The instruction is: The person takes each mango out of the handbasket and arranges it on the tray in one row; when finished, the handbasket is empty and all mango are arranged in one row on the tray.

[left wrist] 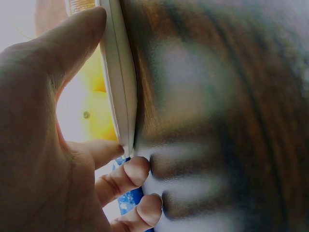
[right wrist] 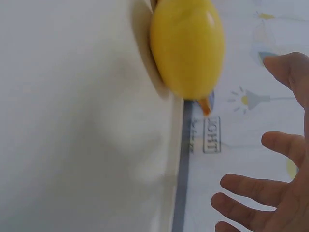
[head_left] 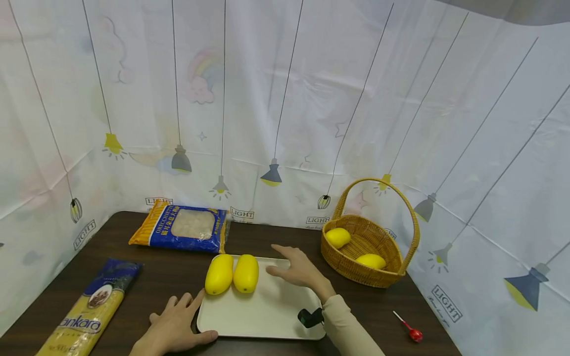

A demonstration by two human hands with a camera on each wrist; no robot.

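Two smooth yellow oval fruits, a left one (head_left: 219, 274) and a right one (head_left: 246, 274), lie side by side on the left part of a cream tray (head_left: 285, 311). My left hand (head_left: 171, 324) is at the tray's left side. In the left wrist view, its thumb (left wrist: 79, 34) and index finger touch the tray's edge, spread apart, while the other fingers rest near the dark table. My right hand (head_left: 300, 269) hovers over the far right part of the tray, fingers spread, holding nothing. One fruit (right wrist: 188, 46) appears beyond its fingers in the right wrist view.
A wicker basket (head_left: 387, 279) with a tall handle stands at the right, two yellow fruits inside. A blue-and-orange pasta bag (head_left: 182, 227) lies behind the tray, a spaghetti pack (head_left: 91, 311) at the left. A red lollipop (head_left: 414, 334) lies front right. A printed curtain (head_left: 249, 123) hangs behind.
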